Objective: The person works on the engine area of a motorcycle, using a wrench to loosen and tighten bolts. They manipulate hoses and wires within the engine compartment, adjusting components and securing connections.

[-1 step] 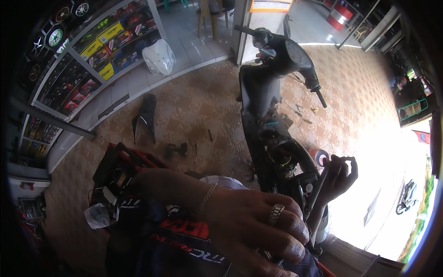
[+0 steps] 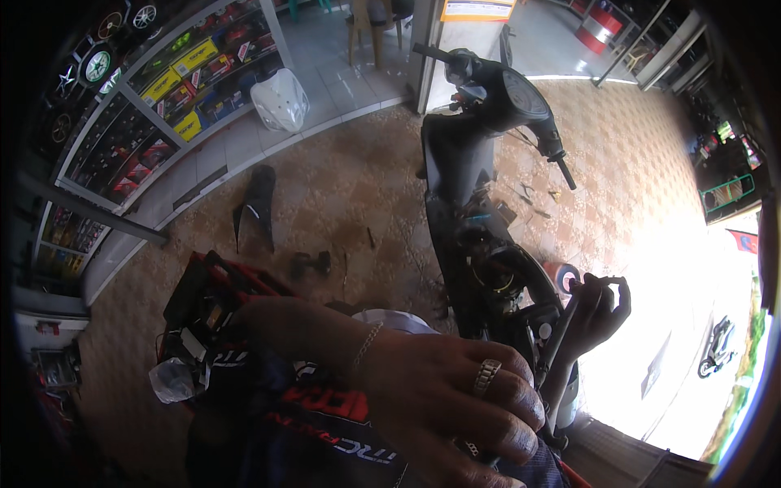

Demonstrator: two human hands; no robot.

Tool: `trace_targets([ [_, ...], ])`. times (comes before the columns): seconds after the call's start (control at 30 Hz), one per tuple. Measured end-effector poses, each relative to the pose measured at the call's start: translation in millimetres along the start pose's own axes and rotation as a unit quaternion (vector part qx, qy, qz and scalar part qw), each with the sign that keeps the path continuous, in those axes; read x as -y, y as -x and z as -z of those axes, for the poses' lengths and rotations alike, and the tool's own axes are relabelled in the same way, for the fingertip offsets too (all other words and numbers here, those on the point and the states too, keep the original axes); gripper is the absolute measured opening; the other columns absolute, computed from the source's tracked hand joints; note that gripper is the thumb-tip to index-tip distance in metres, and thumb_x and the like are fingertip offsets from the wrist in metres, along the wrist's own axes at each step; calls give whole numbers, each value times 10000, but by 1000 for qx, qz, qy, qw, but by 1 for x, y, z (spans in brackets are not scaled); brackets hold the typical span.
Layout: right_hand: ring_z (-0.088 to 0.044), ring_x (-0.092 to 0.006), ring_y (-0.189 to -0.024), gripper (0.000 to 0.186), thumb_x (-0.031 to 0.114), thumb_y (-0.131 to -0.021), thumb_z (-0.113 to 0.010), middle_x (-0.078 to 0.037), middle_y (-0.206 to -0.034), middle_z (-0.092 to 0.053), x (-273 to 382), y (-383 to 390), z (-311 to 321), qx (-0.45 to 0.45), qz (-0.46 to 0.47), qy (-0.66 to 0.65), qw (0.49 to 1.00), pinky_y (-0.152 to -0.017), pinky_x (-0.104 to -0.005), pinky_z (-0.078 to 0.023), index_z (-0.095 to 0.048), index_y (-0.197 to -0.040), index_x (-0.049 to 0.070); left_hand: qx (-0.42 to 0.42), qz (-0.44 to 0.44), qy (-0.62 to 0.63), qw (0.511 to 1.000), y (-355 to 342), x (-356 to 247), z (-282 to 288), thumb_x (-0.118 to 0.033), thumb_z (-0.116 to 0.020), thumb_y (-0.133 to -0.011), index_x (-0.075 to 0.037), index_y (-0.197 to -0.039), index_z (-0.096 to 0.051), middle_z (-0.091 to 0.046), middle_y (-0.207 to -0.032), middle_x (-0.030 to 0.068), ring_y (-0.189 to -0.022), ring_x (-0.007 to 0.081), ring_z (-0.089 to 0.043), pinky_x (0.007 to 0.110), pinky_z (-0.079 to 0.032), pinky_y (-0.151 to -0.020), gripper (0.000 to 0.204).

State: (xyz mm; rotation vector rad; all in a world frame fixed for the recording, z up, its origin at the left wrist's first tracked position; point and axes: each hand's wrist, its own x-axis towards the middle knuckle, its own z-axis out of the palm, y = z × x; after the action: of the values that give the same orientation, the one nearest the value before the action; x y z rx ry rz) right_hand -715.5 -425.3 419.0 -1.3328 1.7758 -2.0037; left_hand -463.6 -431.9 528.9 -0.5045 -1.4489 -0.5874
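Observation:
My left hand is large and close in the lower middle, with a ring and a chain bracelet. Its forearm crosses in front of my dark printed shirt. The fingers are bent down over something at my right side, and their undersides are hidden. To the right, my right hand is raised beside the scooter's rear with its fingers curled; anything in it is too dark to make out. A black scooter, partly stripped, stands just ahead, its inner parts uncovered.
Loose dark panels, a dark part and several tools lie on the tiled floor. A white fairing leans near shelves of boxes. Something red-framed is at my left. A round roll-like object sits beyond the scooter.

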Motion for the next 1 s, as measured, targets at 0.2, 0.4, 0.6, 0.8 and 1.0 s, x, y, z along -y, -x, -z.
trace_targets([
  [0.2,-682,-175,-767,449,63,-985,-643,-147,-930,-709,-6,-3,-3,-25,-9,-20,999,-683,-286,-558,-452,-1378,-38,5,15,10,1000,-1,6,2,-233,-719,-980,-60,-1130,-767,-686,-1040,136,-914,268,-652,401,-553,-760,233],
  [0.4,-680,-172,-762,457,68,-989,-643,-145,-938,-712,-5,-2,-4,-23,-8,-18,1000,-686,-288,-556,-448,-1389,-36,1,31,20,999,-1,4,1,-228,-721,-978,-57,-1130,-767,-686,-1040,140,-915,267,-653,400,-555,-762,233],
  [0.6,-668,-165,-757,475,76,-995,-636,-138,-919,-709,-6,-2,-7,-23,-8,-24,999,-683,-281,-543,-431,-1409,-36,12,25,18,999,-1,8,3,-227,-724,-976,-53,-1136,-764,-687,-1033,143,-911,268,-656,397,-561,-765,240],
  [0.8,-668,-173,-778,698,113,-995,-656,-145,-876,-711,1,-3,-14,-38,-11,-6,999,-727,-292,-508,-261,-1560,8,8,33,18,999,0,10,5,-234,-729,-972,-53,-1135,-763,-688,-1020,141,-905,261,-654,397,-563,-754,246],
  [1.0,-665,-178,-772,784,122,-983,-669,-148,-840,-706,5,-5,-18,-47,-36,15,998,-743,-314,-505,-204,-1609,47,-11,24,15,1000,6,14,-2,-210,-724,-974,-44,-1131,-763,-684,-1017,140,-906,262,-650,396,-564,-746,231],
])
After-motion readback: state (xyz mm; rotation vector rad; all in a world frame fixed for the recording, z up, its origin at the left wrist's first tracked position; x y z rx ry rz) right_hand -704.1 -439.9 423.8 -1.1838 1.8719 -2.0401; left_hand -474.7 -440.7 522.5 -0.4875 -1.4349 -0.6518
